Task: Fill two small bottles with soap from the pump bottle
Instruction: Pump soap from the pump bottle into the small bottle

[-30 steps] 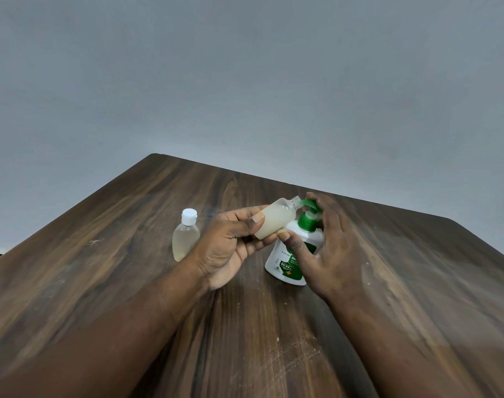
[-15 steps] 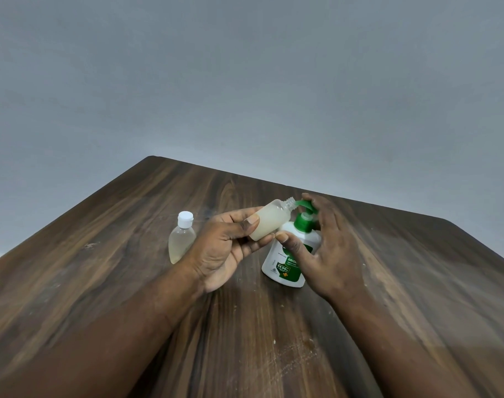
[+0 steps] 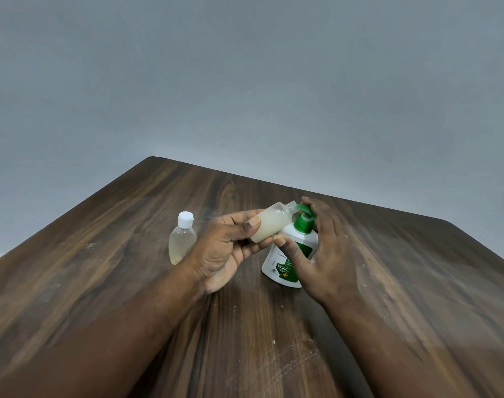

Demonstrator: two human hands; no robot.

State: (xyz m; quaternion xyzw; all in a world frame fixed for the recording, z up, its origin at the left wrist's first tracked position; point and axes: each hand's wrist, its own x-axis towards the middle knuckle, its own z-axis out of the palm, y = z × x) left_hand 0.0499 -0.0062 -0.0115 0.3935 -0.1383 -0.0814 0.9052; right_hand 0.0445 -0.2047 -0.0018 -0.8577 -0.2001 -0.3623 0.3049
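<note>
Head view: left hand (image 3: 225,248) pinches the uncapped bottle (image 3: 269,225), neck tilted up-right against the spout (image 3: 303,208) of the pump bottle (image 3: 285,261), gripped by the right hand (image 3: 324,254), fingers curled over its pump.

On table (image 3: 101,282), capped bottle (image 3: 182,242) left, open bottle (image 3: 270,225) at pump bottle (image 3: 273,262) spout right, perhaps touching

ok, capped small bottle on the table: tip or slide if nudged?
The capped small bottle probably tips: it stands tall and seems to taper toward its base. Likely light, being small clear plastic. Its white cap is on, so a fall likely spills nothing.
</note>
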